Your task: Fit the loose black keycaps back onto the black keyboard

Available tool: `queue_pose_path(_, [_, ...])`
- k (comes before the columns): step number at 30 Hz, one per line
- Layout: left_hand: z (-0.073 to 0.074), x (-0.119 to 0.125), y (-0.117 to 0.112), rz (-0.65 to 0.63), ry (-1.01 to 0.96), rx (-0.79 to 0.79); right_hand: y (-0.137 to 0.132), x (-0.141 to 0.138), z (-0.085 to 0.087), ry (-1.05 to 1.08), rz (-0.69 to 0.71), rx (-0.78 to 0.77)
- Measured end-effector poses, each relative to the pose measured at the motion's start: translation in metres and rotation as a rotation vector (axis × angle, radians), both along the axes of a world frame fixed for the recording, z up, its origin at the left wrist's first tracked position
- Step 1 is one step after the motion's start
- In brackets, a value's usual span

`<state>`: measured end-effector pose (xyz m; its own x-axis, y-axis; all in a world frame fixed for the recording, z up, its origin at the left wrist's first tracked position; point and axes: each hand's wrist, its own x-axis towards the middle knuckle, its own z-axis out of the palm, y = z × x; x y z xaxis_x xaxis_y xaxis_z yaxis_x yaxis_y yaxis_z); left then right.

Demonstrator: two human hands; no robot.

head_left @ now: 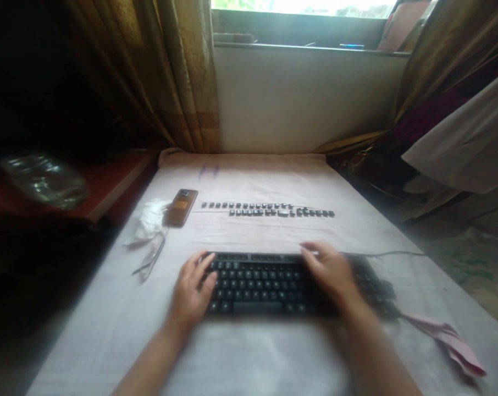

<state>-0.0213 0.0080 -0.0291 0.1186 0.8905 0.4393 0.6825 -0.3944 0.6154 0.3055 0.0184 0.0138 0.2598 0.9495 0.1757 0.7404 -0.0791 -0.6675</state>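
Observation:
A black keyboard (257, 285) lies lengthwise in front of me on a cloth-covered surface. Across its left end rests my left hand (192, 289), fingers spread and thumb over the end keys. My right hand (330, 272) is over the right part of the keyboard, hiding some keys. Its thumb and fingers are apart, with the fingertips at the back edge and nothing visible between them. Beyond the keyboard, small dark pieces that look like keycaps (257, 212) lie in two rough rows.
A brown phone (182, 208) lies at the left beside crumpled white material (149, 220) and a thin tool (150, 257), blurred. Pink cloth (451, 338) lies at right. A cable (397, 253) runs right from the keyboard. A clear container (45, 179) stands on the wooden furniture (117, 184).

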Motion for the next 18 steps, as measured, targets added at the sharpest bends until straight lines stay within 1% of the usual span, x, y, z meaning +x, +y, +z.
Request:
queue_pose_path(2, [-0.001,-0.002,-0.001,0.068,-0.093,-0.103,-0.002,0.021,-0.004,-0.143,-0.103,0.03])
queue_pose_path(4, [-0.001,-0.004,-0.005,0.116,-0.181,-0.19,-0.007,0.041,-0.007,-0.231,-0.196,0.02])
queue_pose_path(7, [0.0,-0.004,-0.014,0.137,-0.274,-0.28,-0.016,0.06,-0.01,-0.24,-0.26,-0.059])
queue_pose_path(10, [0.0,-0.002,-0.021,0.131,-0.317,-0.312,-0.023,0.065,-0.011,-0.194,-0.258,-0.1])
queue_pose_path(14, [0.002,0.002,-0.021,0.14,-0.364,-0.323,-0.027,0.066,-0.011,-0.202,-0.267,-0.06])
queue_pose_path(16, [0.003,0.003,-0.02,0.156,-0.402,-0.332,-0.028,0.072,-0.012,-0.23,-0.294,-0.057])
queue_pose_path(18, [0.005,0.004,-0.02,0.168,-0.447,-0.344,-0.029,0.081,-0.012,-0.245,-0.343,-0.09])
